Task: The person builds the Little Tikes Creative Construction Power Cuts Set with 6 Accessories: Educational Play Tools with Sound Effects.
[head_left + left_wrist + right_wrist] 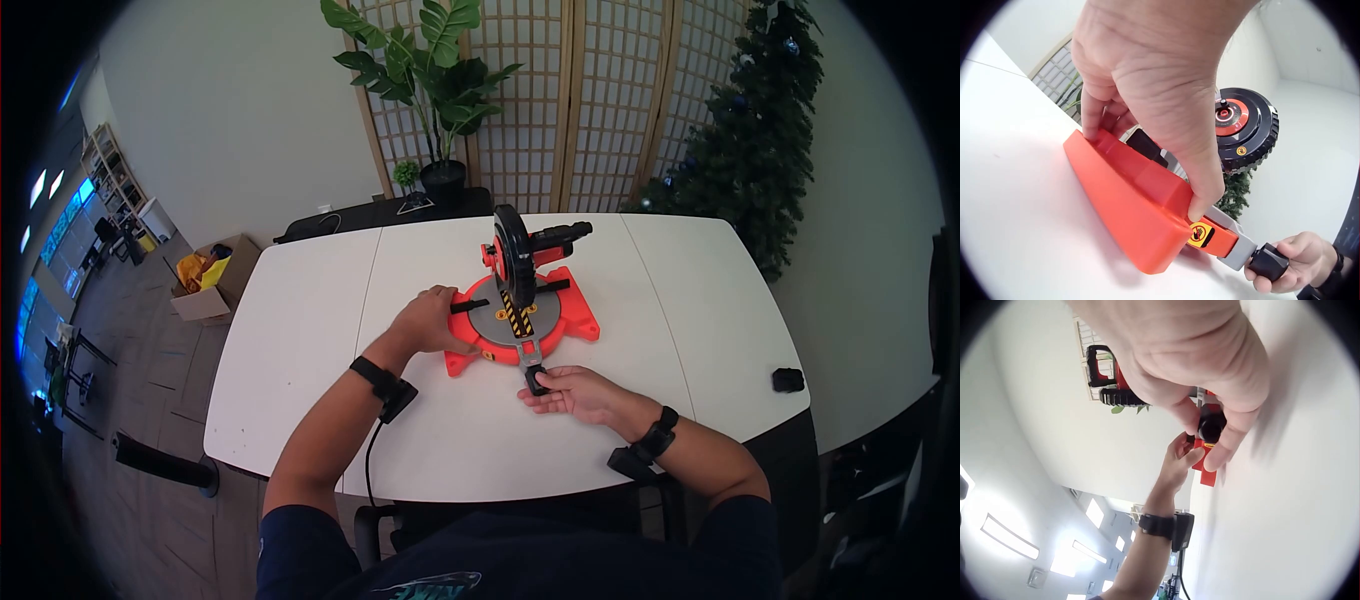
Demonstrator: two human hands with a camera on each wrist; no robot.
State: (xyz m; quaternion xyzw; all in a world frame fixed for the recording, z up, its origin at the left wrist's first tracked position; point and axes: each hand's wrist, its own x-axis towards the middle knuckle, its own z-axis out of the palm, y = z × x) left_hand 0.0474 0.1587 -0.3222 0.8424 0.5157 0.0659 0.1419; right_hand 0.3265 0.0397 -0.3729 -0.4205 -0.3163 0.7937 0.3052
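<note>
A toy-like miter saw with a red base [582,318], a grey round turntable [485,322] and a black blade guard [513,255] stands on the white table. My left hand [428,318] grips the left side of the base; in the left wrist view its thumb and fingers [1154,94] span the red base [1129,194]. My right hand [580,393] pinches the black knob [537,380] at the front of the turntable arm, between thumb and fingers. The right wrist view shows the knob [1211,428] between the digits of the right hand [1197,369].
A small black object [788,380] lies near the table's right edge. Behind the table [300,290] stand a potted plant [443,180], a lattice screen [610,110] and a decorated tree [760,130]. An open cardboard box [215,290] is on the floor at left.
</note>
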